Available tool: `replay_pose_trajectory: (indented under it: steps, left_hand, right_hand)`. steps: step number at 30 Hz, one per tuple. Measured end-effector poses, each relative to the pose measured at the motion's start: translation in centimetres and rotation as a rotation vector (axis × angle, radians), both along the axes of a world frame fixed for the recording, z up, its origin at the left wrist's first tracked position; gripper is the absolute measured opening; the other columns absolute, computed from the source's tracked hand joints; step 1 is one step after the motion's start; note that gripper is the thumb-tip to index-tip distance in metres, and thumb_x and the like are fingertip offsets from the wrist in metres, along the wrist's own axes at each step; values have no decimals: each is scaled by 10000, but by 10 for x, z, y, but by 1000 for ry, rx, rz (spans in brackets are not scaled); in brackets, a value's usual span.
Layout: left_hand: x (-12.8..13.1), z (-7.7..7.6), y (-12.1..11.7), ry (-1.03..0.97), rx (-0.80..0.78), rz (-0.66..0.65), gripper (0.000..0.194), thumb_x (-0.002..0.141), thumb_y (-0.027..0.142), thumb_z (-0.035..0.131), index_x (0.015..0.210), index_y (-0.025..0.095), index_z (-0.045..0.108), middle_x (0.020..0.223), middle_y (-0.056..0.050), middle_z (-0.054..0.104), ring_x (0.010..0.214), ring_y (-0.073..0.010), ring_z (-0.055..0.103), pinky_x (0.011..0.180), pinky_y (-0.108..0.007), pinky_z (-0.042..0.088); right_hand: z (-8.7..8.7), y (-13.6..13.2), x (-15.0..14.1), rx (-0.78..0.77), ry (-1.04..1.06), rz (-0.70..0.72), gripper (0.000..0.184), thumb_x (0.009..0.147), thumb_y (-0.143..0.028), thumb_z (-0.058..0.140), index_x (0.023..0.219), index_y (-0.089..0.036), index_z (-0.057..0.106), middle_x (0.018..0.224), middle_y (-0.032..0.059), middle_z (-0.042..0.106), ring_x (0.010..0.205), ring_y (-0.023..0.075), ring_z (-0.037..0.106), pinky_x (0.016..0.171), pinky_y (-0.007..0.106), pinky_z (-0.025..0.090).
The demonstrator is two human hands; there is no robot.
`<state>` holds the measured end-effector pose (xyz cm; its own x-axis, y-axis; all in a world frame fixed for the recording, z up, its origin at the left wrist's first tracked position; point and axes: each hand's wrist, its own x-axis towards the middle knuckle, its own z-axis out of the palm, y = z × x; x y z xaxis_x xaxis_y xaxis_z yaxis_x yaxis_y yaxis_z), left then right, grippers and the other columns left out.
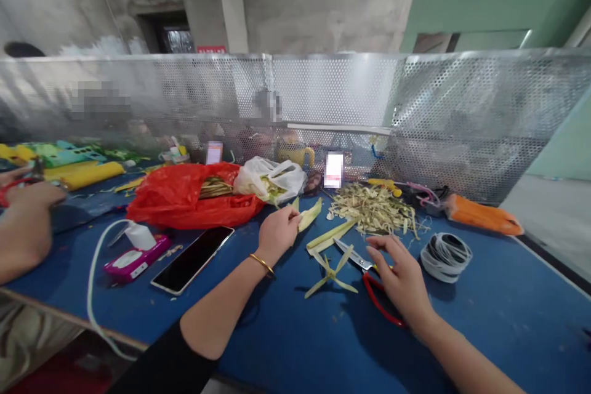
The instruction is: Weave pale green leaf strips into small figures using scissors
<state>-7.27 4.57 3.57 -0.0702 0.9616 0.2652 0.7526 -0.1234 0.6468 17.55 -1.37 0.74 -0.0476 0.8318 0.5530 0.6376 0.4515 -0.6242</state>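
Note:
My left hand [279, 233] pinches a pale green husk leaf [310, 215] between thumb and fingers. Close to it on the blue table lies a longer folded husk strip [330, 236]. A small star-shaped piece [330, 273] made of narrow husk strips sits in front of me. My right hand [398, 276] is over the scissors [357, 257], its fingers curved and apart. The scissors' blades are slightly parted and point away to the left; their red handles [381, 303] are partly covered by that hand. Whether the hand touches them I cannot tell.
Husk trimmings [372, 208] lie heaped behind the scissors. A thread roll [446, 257] and an orange bundle [484, 215] are at right. Leftward lie a phone [192, 260], a purple power strip [137, 257], a red bag [170, 197] and a co-worker's hands [34, 197]. A perforated metal screen [332, 86] stands behind.

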Motion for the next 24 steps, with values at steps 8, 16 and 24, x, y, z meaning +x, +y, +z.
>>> replay_pose_trajectory:
  steps: [8,16,24]
  left_hand:
    - [52,36,15,-1099,-219,-306,120,739,252,657,768,142,620,596,4,604,500,-96,547,535,-214,435]
    - [66,32,30,-991,-231,-418,147,657,254,732,692,130,663,637,-1,633,571,-97,543,572,-210,423]
    - [73,31,46,-808,-211,-416,80,730,155,633,794,141,679,768,-42,686,670,-128,599,617,-226,454]
  right_hand:
    - [47,54,-35,-517,757,179,350,718,-488,705,878,-177,711,895,87,734,881,237,673,740,311,503]
    - [48,74,-42,-507,1157,212,278,564,-309,836,748,-169,681,677,21,699,589,132,601,574,230,476]
    - [44,81,-21,-327,894,40,340,588,-472,757,668,-166,633,583,2,618,519,125,505,524,252,401]
